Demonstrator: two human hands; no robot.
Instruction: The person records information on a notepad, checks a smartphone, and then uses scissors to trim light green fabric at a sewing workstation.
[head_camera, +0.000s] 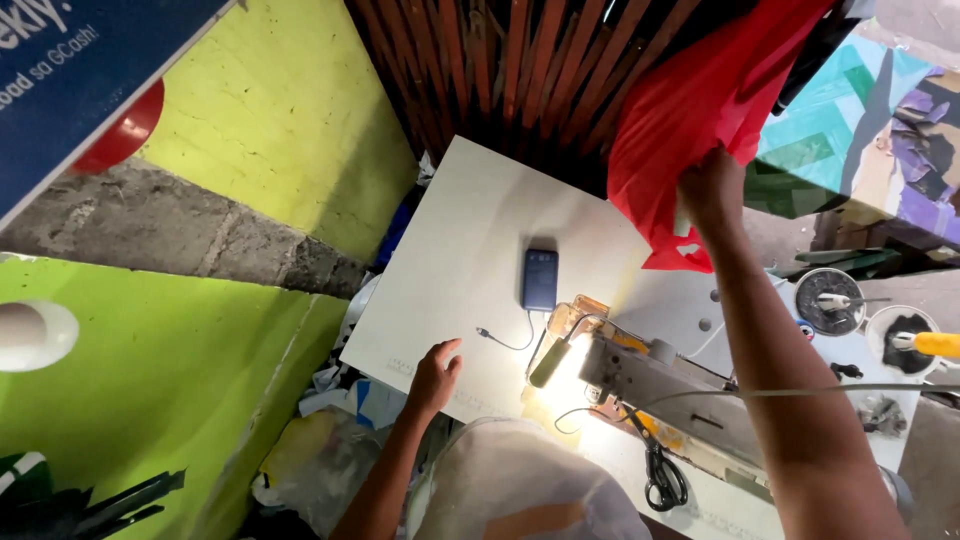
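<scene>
While our right hand (712, 190) clamps the red cloth (690, 110), our left hand (436, 375) rests on the table (460, 240), fingers together.

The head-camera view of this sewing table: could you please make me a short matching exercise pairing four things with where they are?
Things:
1. red cloth
2. dark blue power bank
3. black scissors
4. left hand

Places:
A. lying in front of the sewing machine, near the table's front edge
B. flat on the white table, fingers spread
C. held up by the right hand
D. mid-table, cable trailing from it

Pairs: 1-C, 2-D, 3-A, 4-B
</scene>
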